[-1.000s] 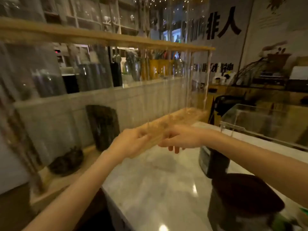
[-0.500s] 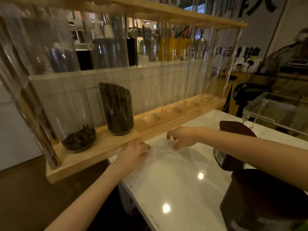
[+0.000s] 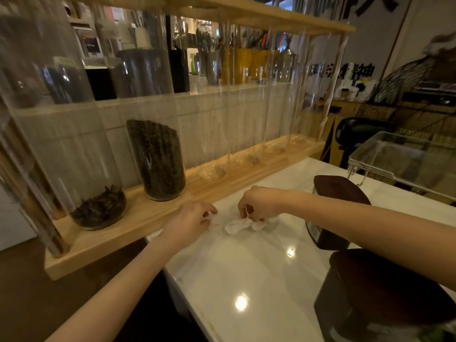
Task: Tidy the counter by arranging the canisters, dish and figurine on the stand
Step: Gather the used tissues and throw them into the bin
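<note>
A long wooden stand (image 3: 158, 218) with tall clear tubes runs along the counter's far edge. One tube holds coffee beans (image 3: 158, 159), another holds dark leaves (image 3: 98, 208), and the rest look empty. A crumpled white tissue (image 3: 240, 225) lies on the marble counter (image 3: 246, 272). My left hand (image 3: 188, 222) pinches its left end. My right hand (image 3: 260, 203) pinches its middle from above. Two dark-lidded canisters stand at the right, one near (image 3: 380, 294) and one farther back (image 3: 338, 193). I see no dish or figurine.
A clear acrylic box (image 3: 404, 161) stands at the back right of the counter. The counter's left edge drops to a dark floor under the stand's overhanging end. Behind the stand are a ledge with jars and utensil cups.
My hands came off the stand's base and down to the counter. The flat, thin sheet between them is now bunched into a crumpled tissue that both hands pinch.
</note>
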`<state>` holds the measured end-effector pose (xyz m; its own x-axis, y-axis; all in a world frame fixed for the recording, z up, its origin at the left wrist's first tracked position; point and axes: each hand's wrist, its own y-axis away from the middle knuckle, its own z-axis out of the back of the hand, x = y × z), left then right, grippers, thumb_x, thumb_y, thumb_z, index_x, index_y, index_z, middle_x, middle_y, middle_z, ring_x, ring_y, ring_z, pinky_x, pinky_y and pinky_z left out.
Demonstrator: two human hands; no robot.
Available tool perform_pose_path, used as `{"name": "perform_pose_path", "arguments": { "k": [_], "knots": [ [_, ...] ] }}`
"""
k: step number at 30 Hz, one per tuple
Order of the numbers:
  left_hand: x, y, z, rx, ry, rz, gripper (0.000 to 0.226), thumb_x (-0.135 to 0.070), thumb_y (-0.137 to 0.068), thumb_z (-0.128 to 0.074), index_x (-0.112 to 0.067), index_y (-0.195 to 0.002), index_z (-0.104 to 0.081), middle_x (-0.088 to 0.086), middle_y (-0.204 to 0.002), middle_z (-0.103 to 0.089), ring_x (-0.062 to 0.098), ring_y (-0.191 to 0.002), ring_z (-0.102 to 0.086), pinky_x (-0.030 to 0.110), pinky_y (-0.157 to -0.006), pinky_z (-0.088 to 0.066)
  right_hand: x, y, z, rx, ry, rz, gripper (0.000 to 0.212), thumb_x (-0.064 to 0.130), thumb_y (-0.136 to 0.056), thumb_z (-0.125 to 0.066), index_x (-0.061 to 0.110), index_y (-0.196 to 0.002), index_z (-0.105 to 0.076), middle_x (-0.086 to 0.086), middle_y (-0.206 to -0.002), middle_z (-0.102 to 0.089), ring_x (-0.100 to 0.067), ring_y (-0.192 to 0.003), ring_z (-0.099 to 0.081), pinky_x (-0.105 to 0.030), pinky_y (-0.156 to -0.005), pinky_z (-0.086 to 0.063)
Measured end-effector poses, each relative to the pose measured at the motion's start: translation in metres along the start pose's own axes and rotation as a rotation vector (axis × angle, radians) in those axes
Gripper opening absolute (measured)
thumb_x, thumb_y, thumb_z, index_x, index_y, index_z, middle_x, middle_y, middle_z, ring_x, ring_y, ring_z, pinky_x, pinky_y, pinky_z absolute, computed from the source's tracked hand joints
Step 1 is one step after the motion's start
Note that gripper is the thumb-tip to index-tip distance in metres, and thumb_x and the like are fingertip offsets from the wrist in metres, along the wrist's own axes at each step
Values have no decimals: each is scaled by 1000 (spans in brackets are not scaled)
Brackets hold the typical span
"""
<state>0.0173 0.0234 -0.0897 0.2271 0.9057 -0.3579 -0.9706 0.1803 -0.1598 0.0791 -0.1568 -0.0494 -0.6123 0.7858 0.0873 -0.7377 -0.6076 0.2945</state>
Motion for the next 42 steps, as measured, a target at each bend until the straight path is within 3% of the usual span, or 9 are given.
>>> {"name": "perform_pose_path", "arguments": {
  "k": [7,12,17,23,27,31,33,37,42],
  "knots": [
    [-24,-17,24,-68,73,-93,20,-2,-81,-54,-17,-81,-67,7,-97,-70,15,-83,-61,28,-79,-53,-6,27,22,-153,-148,-22,22,2,-83,-53,4,-102,-63,-12,-93,-65,-21,-67,-62,-37,-69,-56],
    [-52,-21,47,-209,180,-164,19,-8,-83,-56,-9,-94,-70,6,-100,-68,15,-86,-60,23,-80,-48,-8,61,43,-317,-283,-43,17,8,-84,-56,7,-98,-66,-15,-91,-71,-15,-66,-64,-27,-61,-55],
    [-86,-11,69,-262,290,-254,23,-14,-84,-53,-11,-102,-69,3,-98,-62,11,-82,-55,23,-78,-42,-3,116,55,-551,-430,-87,22,4,-83,-57,21,-95,-64,1,-81,-68,-7,-66,-66,-17,-56,-51],
    [-138,-2,80,-172,344,-458,38,-5,-73,-63,-15,-110,-65,-3,-102,-55,19,-95,-59,33,-88,-51,6,195,56,-787,-575,-283,19,3,-84,-57,19,-87,-66,-2,-78,-66,-17,-71,-66,-13,-56,-55],
    [-182,12,76,-150,410,-584,37,-3,-77,-64,-15,-112,-63,-3,-108,-54,14,-97,-56,21,-81,-52,10,255,51,-931,-644,-436,19,4,-83,-59,8,-100,-67,-14,-90,-69,-18,-74,-66,-16,-60,-57],
    [-225,43,70,-156,449,-751,29,-5,-79,-63,-13,-106,-67,4,-109,-62,16,-95,-59,28,-85,-53,27,318,35,-1006,-679,-530,17,3,-82,-60,9,-97,-67,-2,-78,-66,-12,-68,-64,-15,-60,-57],
    [-245,61,65,-145,468,-845,24,-5,-78,-63,-11,-101,-69,4,-104,-65,13,-90,-59,21,-84,-51,38,348,23,-1042,-697,-584,18,2,-81,-59,9,-95,-67,0,-76,-66,-9,-67,-63,-13,-59,-56],
    [-283,104,53,-42,513,-975,19,-5,-78,-63,-11,-94,-72,-1,-94,-65,3,-77,-57,3,-71,-46,61,405,-7,-1071,-755,-675,19,1,-82,-55,14,-88,-68,-2,-78,-67,-8,-64,-63,-14,-59,-56],
    [-317,172,25,150,477,-1015,19,-11,-79,-64,-15,-96,-71,1,-93,-67,12,-83,-60,20,-78,-50,98,468,-63,-956,-787,-802,19,2,-82,-54,1,-93,-69,-12,-84,-67,-7,-62,-63,-15,-57,-55]
  ]
}}
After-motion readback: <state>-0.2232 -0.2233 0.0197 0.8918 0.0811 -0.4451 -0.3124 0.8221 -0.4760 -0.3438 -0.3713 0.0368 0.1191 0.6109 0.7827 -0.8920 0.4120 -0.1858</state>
